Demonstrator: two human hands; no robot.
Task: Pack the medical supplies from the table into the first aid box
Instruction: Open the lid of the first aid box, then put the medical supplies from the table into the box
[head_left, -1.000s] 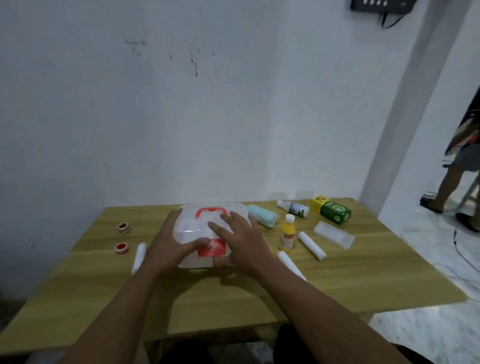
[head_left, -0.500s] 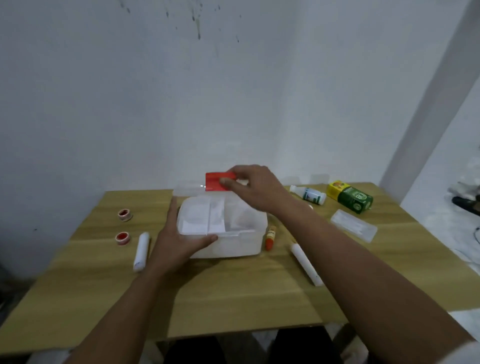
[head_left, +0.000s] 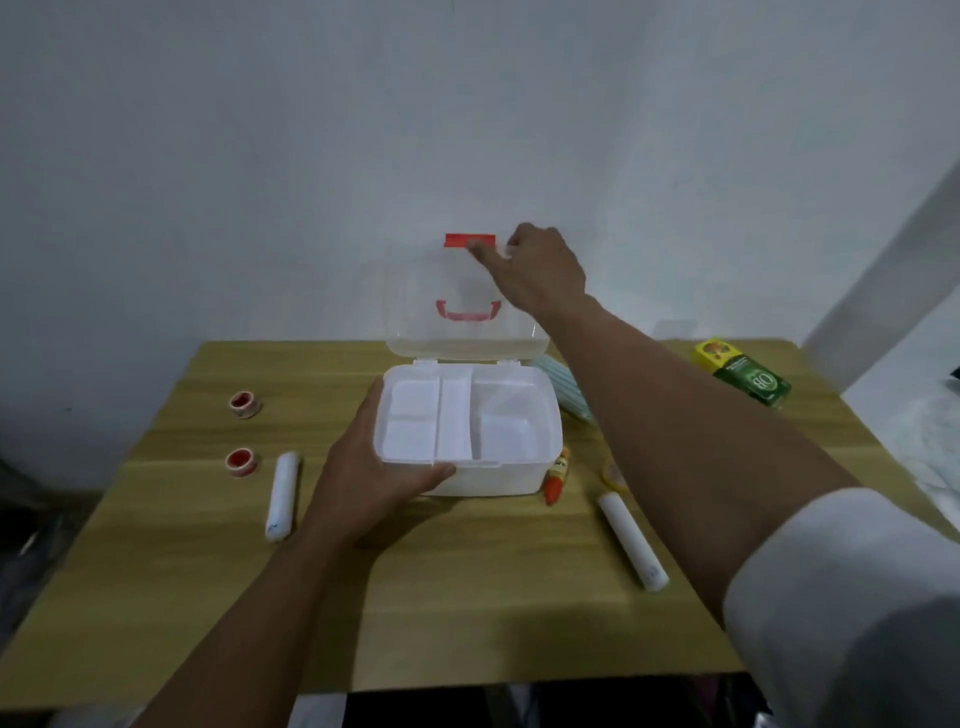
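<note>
Big white wall (head_left: 260, 156) fills the top half, grey pillar (head_left: 893, 249) on the right edge. Wooden bench (head_left: 467, 597) pushed up vs the wall, plain grain. First aid box (head_left: 470, 436) sits mid-bench, white tray w/ compartments showing, nothing in them. Clear lid (head_left: 462, 306) stands upright at the back, red latch (head_left: 470, 240) on its top edge, red handle (head_left: 468, 312) seen thru it.

Right hand (head_left: 540, 270) up at the lid's top edge, fingers pinched on the rim just beside the latch. Left hand (head_left: 374, 462) clamps the box's front-left corner, thumb along the front wall.

Supplies all outside the box: green carton (head_left: 743, 376) far right, blue mask pack (head_left: 569, 387) touching the box's right rear side, part hidden by the forearm. White roll (head_left: 631, 540) front right, 2nd white roll (head_left: 282, 493) left, two red tape rolls (head_left: 243, 434) left of that. Small orange tube (head_left: 557, 475) lies just beside the box's front-right corner. Yellow item behind the forearm, can't tell what.

Vs half a sec ago: lid was barely raised, now it's swung fully vertical, right hand gone up w/ it. Left hand same grip, same corner. A sec ago the box was shut, both hands on top.
</note>
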